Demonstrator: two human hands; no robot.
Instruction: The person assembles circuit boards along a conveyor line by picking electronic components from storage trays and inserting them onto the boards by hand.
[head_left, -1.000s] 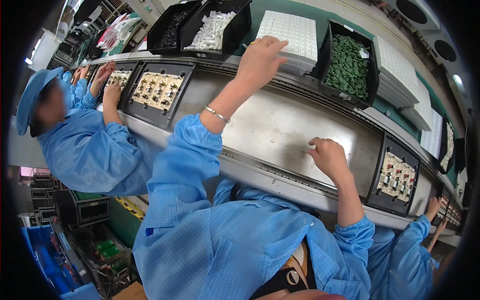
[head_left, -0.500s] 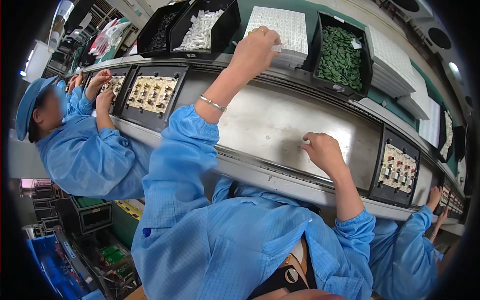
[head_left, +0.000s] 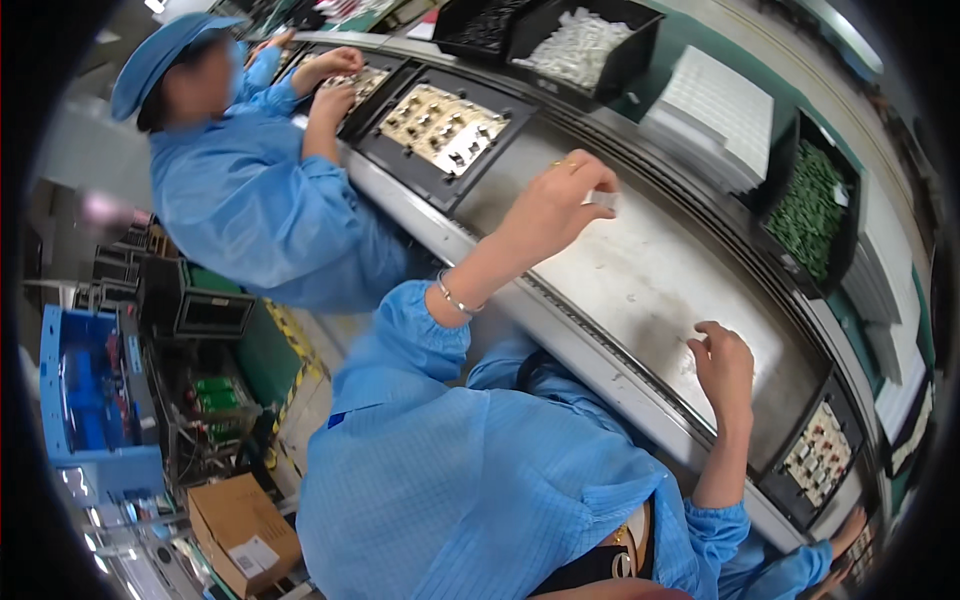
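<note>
My left hand (head_left: pixel 555 210), a bracelet at its wrist, is raised over the conveyor line (head_left: pixel 625 275). Between its thumb and fingers is a small whitish piece (head_left: pixel 602 199), too small to name closer. Lower down and to the right, my right hand (head_left: pixel 725 372) hovers over the same metal surface, fingers curved and apart from the thumb, with nothing visible in them. To the left of my hands a tan circuit board (head_left: pixel 443 127) with several components sits in a black carrier frame. Another board (head_left: pixel 820 455), with red and white components, lies in a carrier at the right.
Beyond the line stand a stack of white trays (head_left: pixel 712 105), a black bin of green discs (head_left: pixel 808 212) and a bin of white parts (head_left: pixel 580 48). A co-worker (head_left: pixel 250 200) in blue works at the left; another person's hand (head_left: pixel 850 530) shows lower right.
My left hand has come back from the white tray stack to above the line, with the small whitish piece now visible in it. The whole view has turned and shifted left.
</note>
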